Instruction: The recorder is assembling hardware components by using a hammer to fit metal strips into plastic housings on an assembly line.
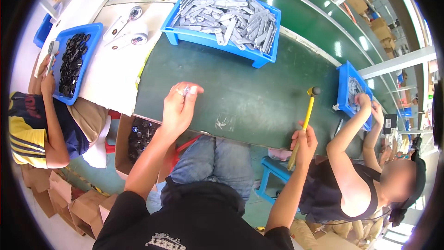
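My right hand [306, 146] is wrapped round the yellow handle of a small hammer [308, 109]. Its dark, round-faced head points up and away over the right part of the green table. On the left, my left hand [178, 110] is closed above the table, with the thumb along the curled fingers. Something small and pale shows at its fingertips, too small to name. Beyond both hands stands a blue bin [210, 41], heaped with long grey plastic pieces [229, 16]. A few thin pale scraps [224, 122] lie on the green tabletop [259, 92] near its front edge.
At left, a person [34, 125] holds a grey-white handled part beside a blue tray [95, 41] of black parts. White handled devices [132, 39] lie on a pale sheet. A person at right [351, 176] reaches into another blue bin [342, 88]. A cardboard box [122, 146] stands below.
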`<move>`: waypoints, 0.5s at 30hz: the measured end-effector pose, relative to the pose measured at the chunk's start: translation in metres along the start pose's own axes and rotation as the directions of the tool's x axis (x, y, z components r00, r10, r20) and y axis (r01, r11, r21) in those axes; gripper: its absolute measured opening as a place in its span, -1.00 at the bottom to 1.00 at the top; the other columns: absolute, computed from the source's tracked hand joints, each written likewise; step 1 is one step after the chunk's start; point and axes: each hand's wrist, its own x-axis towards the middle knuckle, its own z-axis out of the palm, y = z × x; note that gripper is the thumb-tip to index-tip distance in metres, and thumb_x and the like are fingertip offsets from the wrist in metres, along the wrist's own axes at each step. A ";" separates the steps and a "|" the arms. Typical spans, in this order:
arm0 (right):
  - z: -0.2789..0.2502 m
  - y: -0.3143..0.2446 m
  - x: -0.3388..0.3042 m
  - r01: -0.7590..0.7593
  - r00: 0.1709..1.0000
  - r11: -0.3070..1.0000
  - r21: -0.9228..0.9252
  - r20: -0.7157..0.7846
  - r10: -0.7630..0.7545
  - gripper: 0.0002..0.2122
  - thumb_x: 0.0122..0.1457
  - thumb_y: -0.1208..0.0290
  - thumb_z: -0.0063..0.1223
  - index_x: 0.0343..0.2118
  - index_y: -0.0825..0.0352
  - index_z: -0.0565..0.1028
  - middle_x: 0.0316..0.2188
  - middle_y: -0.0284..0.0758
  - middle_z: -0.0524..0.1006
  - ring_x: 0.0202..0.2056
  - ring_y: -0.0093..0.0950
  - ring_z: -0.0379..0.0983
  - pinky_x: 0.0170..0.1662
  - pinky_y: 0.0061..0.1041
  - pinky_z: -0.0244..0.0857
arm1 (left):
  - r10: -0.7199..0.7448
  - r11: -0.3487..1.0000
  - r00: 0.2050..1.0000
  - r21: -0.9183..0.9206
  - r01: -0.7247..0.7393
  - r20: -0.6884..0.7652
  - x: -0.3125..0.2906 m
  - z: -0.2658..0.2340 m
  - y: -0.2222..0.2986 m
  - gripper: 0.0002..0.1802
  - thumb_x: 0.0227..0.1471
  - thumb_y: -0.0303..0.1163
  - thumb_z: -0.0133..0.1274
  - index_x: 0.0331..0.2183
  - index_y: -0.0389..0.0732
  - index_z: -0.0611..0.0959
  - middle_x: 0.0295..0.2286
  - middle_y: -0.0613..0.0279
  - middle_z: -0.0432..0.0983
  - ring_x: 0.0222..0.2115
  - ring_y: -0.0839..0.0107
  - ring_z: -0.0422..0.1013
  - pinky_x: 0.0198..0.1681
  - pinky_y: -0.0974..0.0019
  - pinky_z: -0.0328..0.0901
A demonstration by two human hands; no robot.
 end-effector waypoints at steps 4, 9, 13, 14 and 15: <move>0.037 -0.069 -0.013 -0.070 0.997 0.912 -0.404 0.006 0.079 -0.44 0.38 0.47 -0.06 0.43 0.13 0.21 -0.32 -0.30 0.53 -0.59 -0.65 0.35 -0.53 -0.57 0.31 | -0.137 0.986 0.989 -0.099 0.131 -0.059 -0.013 -0.006 -0.013 -0.68 0.39 -0.34 -0.04 -0.32 -0.31 0.68 -0.42 0.17 0.60 -0.40 0.37 0.47 -0.25 0.30 0.37; 0.034 -0.081 -0.018 0.191 0.971 0.538 -0.821 0.239 0.021 -0.55 0.39 0.51 -0.09 0.34 0.32 0.29 -0.31 0.09 0.52 -0.33 0.11 0.46 -0.24 -0.14 0.38 | -0.131 0.991 0.990 0.000 0.131 -0.048 -0.006 -0.006 -0.014 -0.67 0.39 -0.34 -0.04 -0.35 -0.35 0.67 -0.46 0.16 0.59 -0.44 0.41 0.46 -0.29 0.32 0.37; -0.095 -0.129 -0.176 -0.094 0.841 0.428 -0.899 0.158 0.517 -0.53 0.34 0.62 -0.09 0.32 0.38 0.33 -0.03 0.14 0.55 -0.09 0.01 0.58 0.01 -0.29 0.42 | -0.077 0.996 0.993 -0.045 0.073 -0.089 -0.011 -0.013 -0.020 -0.66 0.39 -0.35 -0.06 -0.36 -0.34 0.67 -0.46 0.17 0.59 -0.44 0.40 0.46 -0.28 0.32 0.37; -0.116 -0.151 -0.207 0.153 0.880 0.473 -0.868 0.337 0.334 -0.59 0.44 0.33 -0.12 0.30 0.26 0.42 -0.53 -0.38 0.53 -0.61 -0.59 0.36 -0.51 -0.58 0.23 | -0.092 0.995 0.992 -0.041 0.089 -0.086 -0.010 -0.012 -0.019 -0.66 0.39 -0.35 -0.06 -0.36 -0.34 0.67 -0.46 0.17 0.59 -0.44 0.40 0.46 -0.28 0.32 0.37; -0.121 -0.170 -0.221 -0.108 0.852 0.486 -0.867 0.172 0.495 -0.56 0.44 0.34 -0.13 0.34 0.23 0.36 -0.52 -0.40 0.52 -0.61 -0.61 0.33 -0.51 -0.58 0.21 | -0.140 0.982 0.986 -0.144 0.126 -0.093 -0.007 -0.003 -0.013 -0.65 0.40 -0.35 -0.07 -0.36 -0.34 0.66 -0.45 0.19 0.61 -0.42 0.43 0.46 -0.28 0.33 0.37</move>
